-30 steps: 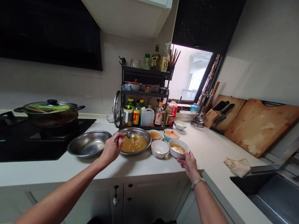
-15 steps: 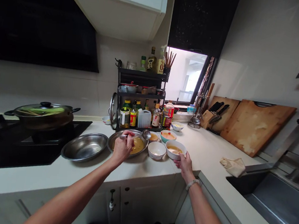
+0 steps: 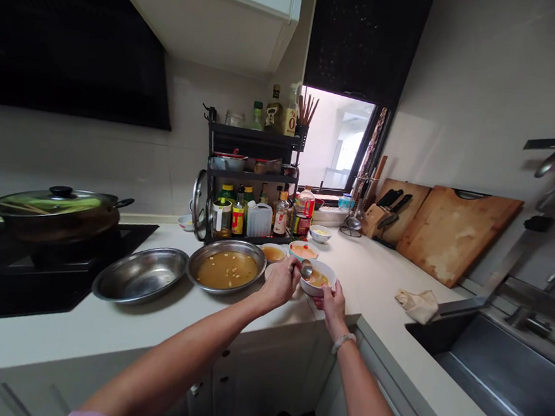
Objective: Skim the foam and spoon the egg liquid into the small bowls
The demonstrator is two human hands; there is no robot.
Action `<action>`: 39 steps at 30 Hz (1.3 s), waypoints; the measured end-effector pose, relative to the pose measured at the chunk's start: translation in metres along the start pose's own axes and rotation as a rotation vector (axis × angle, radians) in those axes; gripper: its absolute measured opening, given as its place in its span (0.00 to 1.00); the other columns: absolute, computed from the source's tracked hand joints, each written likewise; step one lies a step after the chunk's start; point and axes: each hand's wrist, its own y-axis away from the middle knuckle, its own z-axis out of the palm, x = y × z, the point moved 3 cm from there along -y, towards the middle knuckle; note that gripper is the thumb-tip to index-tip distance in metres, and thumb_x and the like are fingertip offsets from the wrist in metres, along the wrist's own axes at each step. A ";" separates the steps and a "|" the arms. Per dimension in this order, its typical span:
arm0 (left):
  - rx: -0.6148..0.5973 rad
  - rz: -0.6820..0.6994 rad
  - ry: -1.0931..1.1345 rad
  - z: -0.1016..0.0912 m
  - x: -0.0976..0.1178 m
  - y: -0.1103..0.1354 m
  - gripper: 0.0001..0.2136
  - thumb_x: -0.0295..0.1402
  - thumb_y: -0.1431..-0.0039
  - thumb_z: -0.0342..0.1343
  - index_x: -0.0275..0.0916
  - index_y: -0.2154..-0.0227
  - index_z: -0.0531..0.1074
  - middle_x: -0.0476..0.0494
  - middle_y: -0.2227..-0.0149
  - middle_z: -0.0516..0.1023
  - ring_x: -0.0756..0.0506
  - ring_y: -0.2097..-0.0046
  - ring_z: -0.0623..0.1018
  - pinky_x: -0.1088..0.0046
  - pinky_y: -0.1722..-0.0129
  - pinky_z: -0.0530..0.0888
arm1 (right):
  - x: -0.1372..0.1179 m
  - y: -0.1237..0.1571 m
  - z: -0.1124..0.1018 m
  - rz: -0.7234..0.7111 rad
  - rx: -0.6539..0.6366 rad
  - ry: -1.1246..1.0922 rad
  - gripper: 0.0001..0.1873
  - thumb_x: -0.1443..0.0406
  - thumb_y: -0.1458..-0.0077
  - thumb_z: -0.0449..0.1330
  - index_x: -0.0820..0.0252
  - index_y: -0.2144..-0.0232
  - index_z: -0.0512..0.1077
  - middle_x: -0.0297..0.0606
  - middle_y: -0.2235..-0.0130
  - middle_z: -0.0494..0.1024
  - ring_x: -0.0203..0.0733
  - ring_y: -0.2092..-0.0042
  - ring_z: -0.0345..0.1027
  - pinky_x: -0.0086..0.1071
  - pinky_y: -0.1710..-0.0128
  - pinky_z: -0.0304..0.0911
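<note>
My left hand [image 3: 280,281] is closed round the handle of a metal ladle [image 3: 306,268], whose bowl hangs over a white bowl [image 3: 318,278] of brownish soup. My right hand [image 3: 331,302] grips the near rim of that white bowl on the counter. To the left stands a steel dish of brown soup [image 3: 225,271]. A second white bowl lies mostly hidden behind my left hand.
An empty steel dish [image 3: 139,274] sits beside the black hob, where a lidded wok [image 3: 50,211] stands. Small sauce bowls [image 3: 303,250] and a bottle rack [image 3: 249,172] are behind. Cutting boards [image 3: 454,230] lean on the right wall; a cloth [image 3: 416,304] lies near the sink [image 3: 501,380].
My left hand carried the ladle rightward from the steel soup dish to above the white bowl. My right hand stayed on the bowl. The view shifted right.
</note>
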 end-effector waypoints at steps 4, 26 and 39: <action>-0.015 -0.136 0.063 0.007 -0.007 -0.003 0.08 0.27 0.41 0.44 0.38 0.69 0.68 0.49 0.78 0.72 0.49 0.75 0.73 0.74 0.71 0.69 | 0.004 -0.002 0.000 0.039 -0.018 -0.069 0.37 0.57 0.47 0.55 0.61 0.37 0.55 0.38 0.68 0.78 0.41 0.77 0.72 0.31 0.80 0.68; 0.327 -0.695 0.797 -0.012 -0.043 -0.008 0.04 0.26 0.48 0.47 0.36 0.70 0.66 0.55 0.87 0.65 0.51 0.84 0.67 0.80 0.85 0.62 | 0.002 -0.001 0.001 0.017 -0.019 -0.140 0.38 0.57 0.50 0.58 0.65 0.39 0.56 0.33 0.75 0.75 0.40 0.79 0.69 0.27 0.83 0.62; 0.474 -0.675 0.821 -0.098 -0.062 0.014 0.05 0.29 0.54 0.49 0.36 0.73 0.66 0.53 0.86 0.67 0.52 0.85 0.67 0.79 0.84 0.62 | -0.001 0.001 0.000 0.018 0.009 -0.126 0.38 0.57 0.50 0.58 0.64 0.39 0.57 0.34 0.73 0.75 0.40 0.79 0.69 0.28 0.83 0.62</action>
